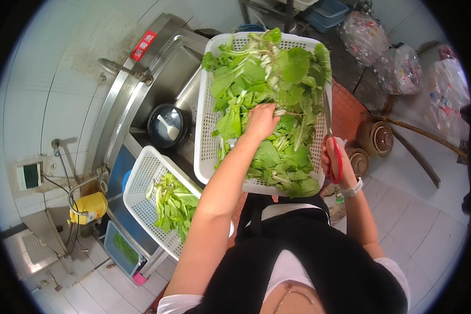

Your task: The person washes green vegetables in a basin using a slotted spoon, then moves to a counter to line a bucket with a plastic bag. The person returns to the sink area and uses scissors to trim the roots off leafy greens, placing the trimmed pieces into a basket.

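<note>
A large white perforated basket (206, 131) full of leafy greens (267, 154) stands before me. Pale stems and thin roots show among the leaves near its middle and far side. My left hand (261, 121) reaches into the basket with its fingers curled round some greens at the stem end; the fingertips are partly hidden by leaves. At the basket's right edge, my right hand (329, 157) grips a pair of scissors (336, 166) by the red handles. The long metal blades point away from me along the basket's rim, and I cannot tell whether they are parted.
A smaller white basket (141, 201) with greens stands at the lower left. Behind it, a steel sink (180, 49) holds a dark bowl (154, 131) with a white spoon (167, 128). Brown jars (380, 138) and plastic bags of waste (365, 36) are on the right.
</note>
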The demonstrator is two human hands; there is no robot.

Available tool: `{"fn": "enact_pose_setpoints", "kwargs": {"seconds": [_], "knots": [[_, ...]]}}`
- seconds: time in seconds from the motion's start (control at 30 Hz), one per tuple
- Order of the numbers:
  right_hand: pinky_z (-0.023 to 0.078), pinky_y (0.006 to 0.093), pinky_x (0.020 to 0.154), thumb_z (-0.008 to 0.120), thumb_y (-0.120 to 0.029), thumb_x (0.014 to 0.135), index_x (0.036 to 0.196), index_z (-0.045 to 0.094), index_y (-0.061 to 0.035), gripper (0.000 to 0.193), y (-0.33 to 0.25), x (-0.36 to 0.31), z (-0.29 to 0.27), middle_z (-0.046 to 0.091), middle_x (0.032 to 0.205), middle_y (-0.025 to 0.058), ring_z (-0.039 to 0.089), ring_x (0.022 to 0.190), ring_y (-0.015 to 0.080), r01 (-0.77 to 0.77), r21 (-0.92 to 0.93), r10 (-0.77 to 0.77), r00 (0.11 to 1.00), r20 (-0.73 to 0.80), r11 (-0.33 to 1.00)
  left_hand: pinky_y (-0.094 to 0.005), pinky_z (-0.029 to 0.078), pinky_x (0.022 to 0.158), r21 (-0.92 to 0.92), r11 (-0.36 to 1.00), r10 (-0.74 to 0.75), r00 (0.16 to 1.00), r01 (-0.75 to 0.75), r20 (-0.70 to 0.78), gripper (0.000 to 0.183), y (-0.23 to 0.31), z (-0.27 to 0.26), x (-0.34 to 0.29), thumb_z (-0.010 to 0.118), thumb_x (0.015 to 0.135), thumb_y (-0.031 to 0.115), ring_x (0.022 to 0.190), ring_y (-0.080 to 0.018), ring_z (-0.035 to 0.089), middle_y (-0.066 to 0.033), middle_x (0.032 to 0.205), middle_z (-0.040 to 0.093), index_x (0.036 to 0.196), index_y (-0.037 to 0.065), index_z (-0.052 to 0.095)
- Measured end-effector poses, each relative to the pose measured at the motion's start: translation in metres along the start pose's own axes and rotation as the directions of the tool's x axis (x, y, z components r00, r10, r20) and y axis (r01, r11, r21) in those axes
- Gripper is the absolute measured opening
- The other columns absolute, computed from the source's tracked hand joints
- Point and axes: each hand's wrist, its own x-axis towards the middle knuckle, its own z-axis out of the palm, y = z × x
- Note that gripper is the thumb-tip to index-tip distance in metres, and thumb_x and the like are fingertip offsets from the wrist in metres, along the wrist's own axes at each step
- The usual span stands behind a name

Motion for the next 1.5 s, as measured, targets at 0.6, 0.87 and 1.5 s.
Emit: {"fn": "enact_pose_setpoints", "kwargs": {"seconds": [0.6,0.87,1.5], "knots": [[0.042,0.0346,0.062,0.066,-0.037,0.075,0.091,0.046,0.0003,0.045,-0.047,0.013,0.104,0.052,0.076,0.0153,0.052,0.067,0.0283,0.511,-0.648,-0.236,0.852,0.467,0.565,-0.0240,0.045,0.070,-0.931,0.363,-0.279,0.957,0.027,-0.081,0.029,0.015,-0.171,-0.088,0.061,0.084,0.013,0.074,-0.0108,0.057,-0.0025,0.091,0.059,0.109,0.002,0.052],[0.043,0.0361,0.061,0.061,-0.043,0.078,0.086,0.047,0.0016,0.048,-0.023,0.017,0.177,0.055,0.072,0.0186,0.055,0.066,0.0317,0.578,-0.611,-0.117,0.771,0.625,0.541,-0.0196,0.042,0.060,-0.779,0.604,-0.446,0.882,0.170,-0.152,0.033,-0.014,-0.188,-0.158,0.062,0.082,0.011,0.068,-0.0049,0.049,0.0009,0.084,0.058,0.112,0.001,0.053],[0.043,0.0345,0.061,0.052,-0.054,0.081,0.080,0.055,0.0027,0.056,0.054,0.024,0.187,0.055,0.067,0.0164,0.052,0.060,0.0261,0.265,-0.667,0.088,0.891,0.446,0.696,-0.0227,0.044,0.056,-0.499,0.704,-0.638,0.758,0.505,-0.133,0.034,-0.146,-0.210,-0.282,0.061,0.080,0.012,0.065,-0.0084,0.053,-0.0060,0.086,0.063,0.112,0.001,0.056]]}}
